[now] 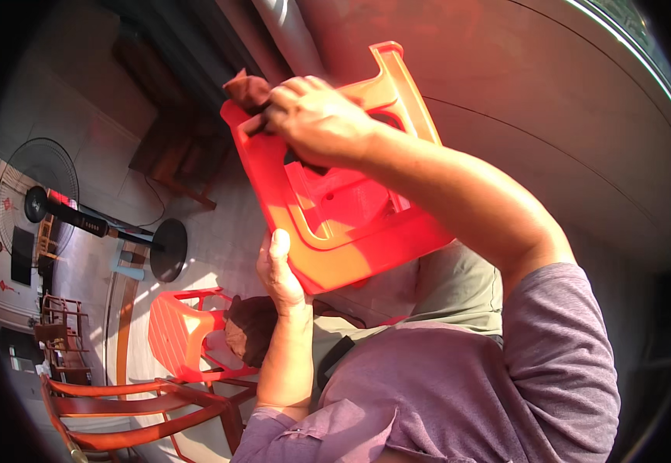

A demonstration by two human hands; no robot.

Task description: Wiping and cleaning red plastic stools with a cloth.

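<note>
A red plastic stool (335, 260) is held up tilted before me, its underside and legs towards me, with sunlight across part of it. My left hand (282, 272) grips its lower left edge, thumb on the near side. My right hand (318, 118) reaches across the stool and holds a brown cloth (247, 91) against its upper left part. The right fingertips are partly hidden by the cloth and blurred. Part of the stool's right side is behind my right forearm.
Lower left stands another red plastic stool (179, 335), with a dark brown cloth item (248, 330) beside it. A wooden chair (138, 405) is nearest at the bottom left. Farther off are a standing fan (167, 250) and a dark wooden chair (176, 144). A wall panel (515, 116) rises at right.
</note>
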